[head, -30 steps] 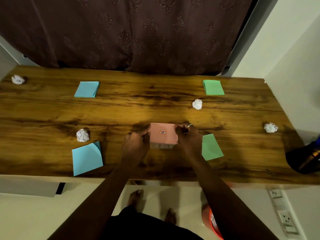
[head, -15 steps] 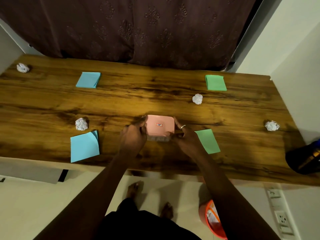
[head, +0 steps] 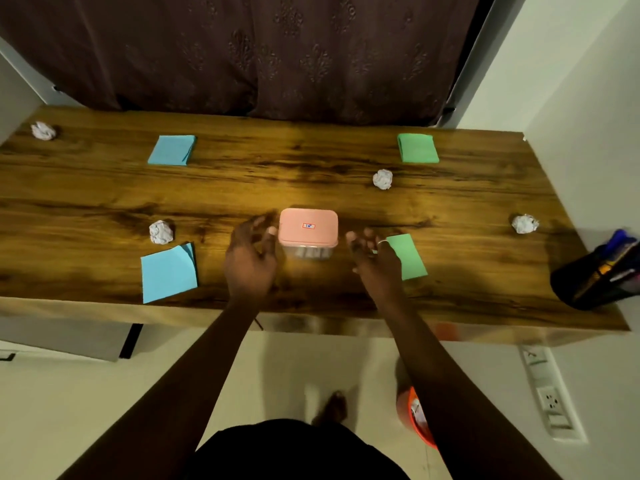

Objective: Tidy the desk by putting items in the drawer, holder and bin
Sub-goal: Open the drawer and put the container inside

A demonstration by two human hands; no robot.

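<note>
A clear box with a pink lid (head: pixel 308 226) stands on the wooden desk (head: pixel 311 188) near its front edge. My left hand (head: pixel 250 258) hovers just left of it, fingers spread and empty. My right hand (head: pixel 372 258), wearing a ring, is just right of the box, fingers apart, over the edge of a green note pad (head: pixel 408 256). Neither hand touches the box. Blue note pads lie at front left (head: pixel 168 273) and back left (head: pixel 172 150); another green pad (head: pixel 417 148) lies back right. Several crumpled paper balls (head: pixel 161 232) (head: pixel 382 179) (head: pixel 524 223) (head: pixel 43 130) are scattered about.
A black pen holder (head: pixel 588 282) with pens stands at the desk's right front corner. An orange bin (head: pixel 415 419) sits on the floor under the desk, partly behind my right arm. A dark curtain hangs behind the desk; a wall with sockets is on the right.
Both hands have let go of the pink-lidded box and drawn apart and back from it. The box stays where it was on the desk.
</note>
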